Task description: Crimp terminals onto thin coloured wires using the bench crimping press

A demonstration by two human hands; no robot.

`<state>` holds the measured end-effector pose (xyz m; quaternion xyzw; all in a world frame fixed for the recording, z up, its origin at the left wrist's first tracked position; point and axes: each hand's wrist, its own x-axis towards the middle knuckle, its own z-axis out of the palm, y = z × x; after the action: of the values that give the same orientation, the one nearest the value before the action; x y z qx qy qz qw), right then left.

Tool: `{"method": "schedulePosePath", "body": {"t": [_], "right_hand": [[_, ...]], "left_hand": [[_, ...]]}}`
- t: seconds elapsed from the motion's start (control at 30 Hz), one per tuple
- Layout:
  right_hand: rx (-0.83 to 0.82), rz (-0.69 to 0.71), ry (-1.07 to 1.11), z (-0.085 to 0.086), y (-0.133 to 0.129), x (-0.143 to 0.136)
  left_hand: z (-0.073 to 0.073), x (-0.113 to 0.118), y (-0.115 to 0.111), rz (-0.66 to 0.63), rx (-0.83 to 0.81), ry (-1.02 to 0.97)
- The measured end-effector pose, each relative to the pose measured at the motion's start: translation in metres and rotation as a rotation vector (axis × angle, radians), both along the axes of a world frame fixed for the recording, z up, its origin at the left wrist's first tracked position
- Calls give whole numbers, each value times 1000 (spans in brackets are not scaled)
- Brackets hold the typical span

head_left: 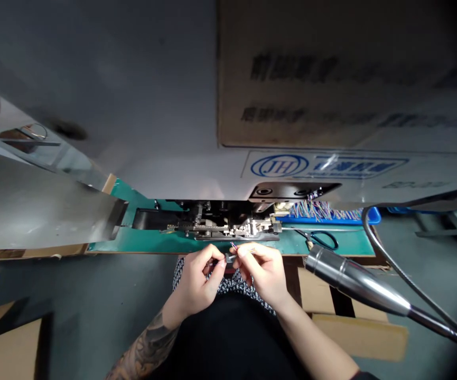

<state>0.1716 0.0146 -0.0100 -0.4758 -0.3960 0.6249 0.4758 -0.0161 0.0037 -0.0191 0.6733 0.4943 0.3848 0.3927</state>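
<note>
Both hands meet over my lap, just in front of the bench's front edge. My left hand (199, 278) is closed, with thumb and forefinger pinched on a small dark piece (229, 258) whose kind is too small to tell. In a pinch too, my right hand (263, 269) grips thin wires (234, 246); a purple-red end pokes out above its fingertips. The wires and the dark piece lie close together between the fingertips; whether they are joined I cannot tell. Just beyond the hands sits the metal mechanism of a machine (248, 228).
The grey machine housing (165, 105) hangs low over the green bench mat (152, 244). Scissors (323, 240) lie on the right, before a blue tray (374, 215) of many-coloured wires (323, 211). A metal gooseneck lamp (355, 282) reaches in from the right. Cardboard (358, 335) lies below.
</note>
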Motion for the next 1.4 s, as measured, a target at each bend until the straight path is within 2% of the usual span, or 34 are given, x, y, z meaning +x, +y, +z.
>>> {"method": "schedulePosePath", "body": {"t": [0.13, 0.27, 0.33, 0.43, 0.6, 0.7, 0.9, 1.03, 1.2, 1.4], "right_hand": [[65, -100, -24, 0, 2, -4], [55, -211, 49, -2, 5, -12], [36, -234, 63, -1, 8, -15], [45, -208, 17, 6, 11, -10], [59, -35, -94, 20, 14, 10], [65, -52, -100, 20, 12, 12], [-25, -219, 135, 8, 10, -8], [-162, -264, 291, 12, 17, -15], [-209, -279, 323, 18, 21, -16], [-153, -262, 259, 10, 17, -17]], "left_hand": [[0, 10, 4, 40, 100, -12], [-8, 24, 7, 153, 284, 3], [-12, 29, 6, 198, 326, 8], [-13, 29, 5, 172, 237, -41], [-1, 14, 6, 32, -95, -148], [1, 12, 6, 19, -134, -165], [-16, 33, 1, 144, 21, -259], [-25, 44, -1, 187, 102, -236], [-22, 44, 3, 225, 265, -69], [-16, 42, 8, 258, 343, -22]]}}
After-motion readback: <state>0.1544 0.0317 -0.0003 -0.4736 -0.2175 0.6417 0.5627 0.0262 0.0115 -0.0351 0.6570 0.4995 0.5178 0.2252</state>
